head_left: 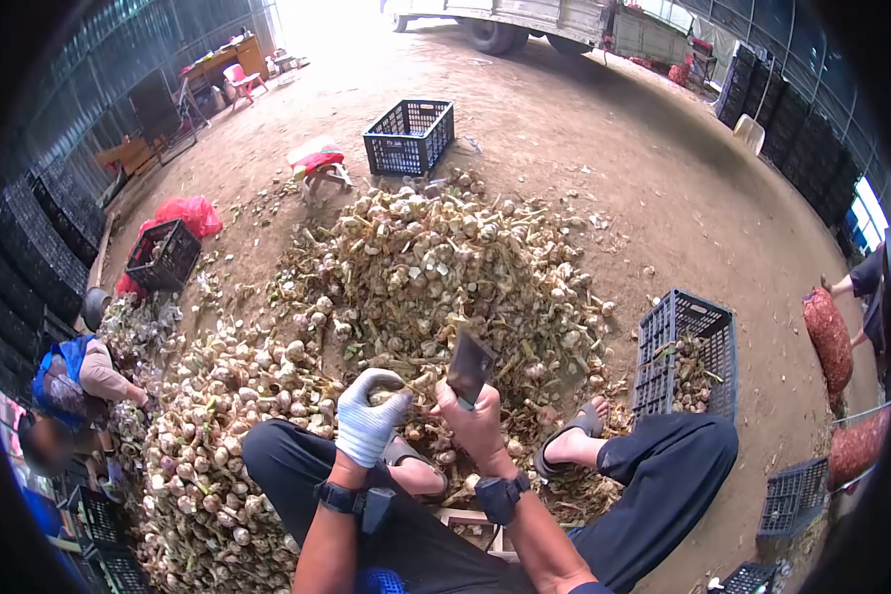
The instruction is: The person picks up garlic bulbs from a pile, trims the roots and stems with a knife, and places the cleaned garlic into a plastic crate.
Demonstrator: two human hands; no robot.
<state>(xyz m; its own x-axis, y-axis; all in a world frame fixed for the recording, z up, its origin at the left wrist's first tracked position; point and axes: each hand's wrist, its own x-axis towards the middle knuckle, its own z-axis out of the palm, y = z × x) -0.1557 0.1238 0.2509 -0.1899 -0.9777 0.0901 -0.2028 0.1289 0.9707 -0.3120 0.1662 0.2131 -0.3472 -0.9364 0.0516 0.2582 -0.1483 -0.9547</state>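
Note:
My left hand [371,421], in a white knit glove with blue, is curled round a garlic bulb [382,395], mostly covered by the fingers. A stem sticks out toward my right hand. My bare right hand [477,428] grips a broad dark cleaver-like knife [470,368], its blade pointing up and away; the handle is hidden in my fist. Both hands are close together over my lap. Just ahead rises a large heap of garlic with stems [436,247]. To my left spreads a pile of garlic bulbs with short or trimmed stems [218,445].
A black crate [688,317] with some garlic stands by my right knee. Another black crate [409,139] sits behind the heap, near a small stool [325,170]. A person [74,381] bends at the left; another holds a red mesh sack [828,342] at the right. A truck [525,25] is parked beyond.

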